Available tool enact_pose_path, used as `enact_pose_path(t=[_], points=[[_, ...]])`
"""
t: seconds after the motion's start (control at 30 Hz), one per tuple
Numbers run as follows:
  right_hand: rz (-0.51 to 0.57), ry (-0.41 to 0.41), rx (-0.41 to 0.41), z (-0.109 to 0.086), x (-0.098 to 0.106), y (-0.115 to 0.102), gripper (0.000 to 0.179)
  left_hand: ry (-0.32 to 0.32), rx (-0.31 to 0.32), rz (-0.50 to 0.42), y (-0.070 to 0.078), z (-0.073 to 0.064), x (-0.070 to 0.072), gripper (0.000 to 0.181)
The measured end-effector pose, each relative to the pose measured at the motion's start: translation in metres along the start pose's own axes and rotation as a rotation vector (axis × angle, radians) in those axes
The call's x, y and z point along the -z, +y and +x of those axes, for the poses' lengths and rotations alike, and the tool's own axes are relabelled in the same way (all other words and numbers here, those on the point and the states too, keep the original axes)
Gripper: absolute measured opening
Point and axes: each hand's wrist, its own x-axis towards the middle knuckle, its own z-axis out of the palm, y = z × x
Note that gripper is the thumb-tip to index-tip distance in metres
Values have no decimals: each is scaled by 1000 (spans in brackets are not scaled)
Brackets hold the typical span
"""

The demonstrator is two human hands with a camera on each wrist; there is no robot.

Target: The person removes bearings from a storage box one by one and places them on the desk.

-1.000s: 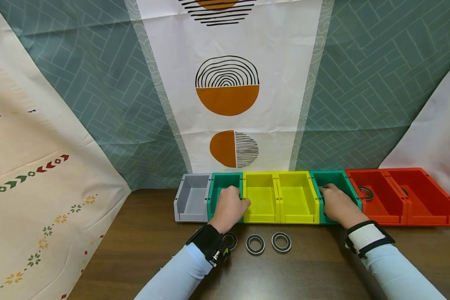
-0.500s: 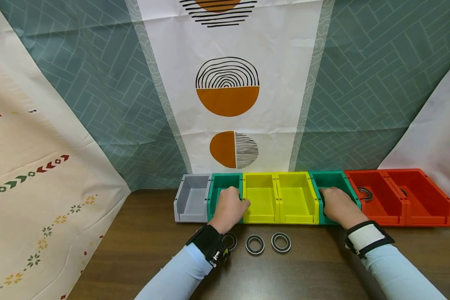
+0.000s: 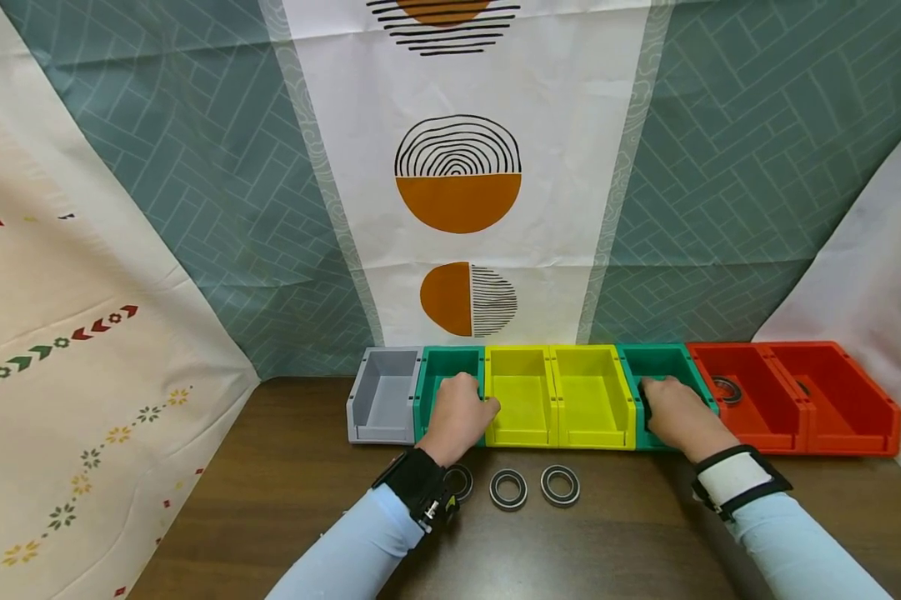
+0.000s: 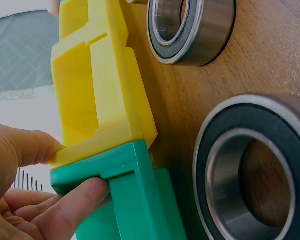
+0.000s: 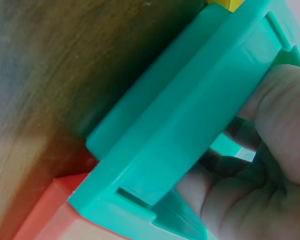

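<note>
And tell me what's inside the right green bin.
The right hand reaches into the bin, whose back wall shows. The hand hides much of the inside; anything under it can't be seen.

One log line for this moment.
left hand: pinches adjoining edges, left green bin and left yellow bin | right hand: in right green bin, grip unclear | bearings: three on table

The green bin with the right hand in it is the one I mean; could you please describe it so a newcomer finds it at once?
Across the back of the brown table runs one row of coloured bins. The green bin stands there between a yellow bin and a red bin; the other green bin instead adjoins the grey bin at the row's left end.
</note>
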Motion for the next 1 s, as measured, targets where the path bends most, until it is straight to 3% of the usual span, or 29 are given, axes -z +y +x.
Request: enact_pose_path(t=[0.23,0.57,0.83,1.0], points=[[10,18,9,-1,-1,0,22,-9,5,-8,-1,-1,1,20],[-11,114,-5,-4,2,2,43,-12,12,-15,-1,-1,0,20],[42,232,-36,-10,13,2,61,-17,9,-12,-1,0,0,20],[37,346,-34,-15,19,1,58,-22,10,-16,-1,0,0,21]])
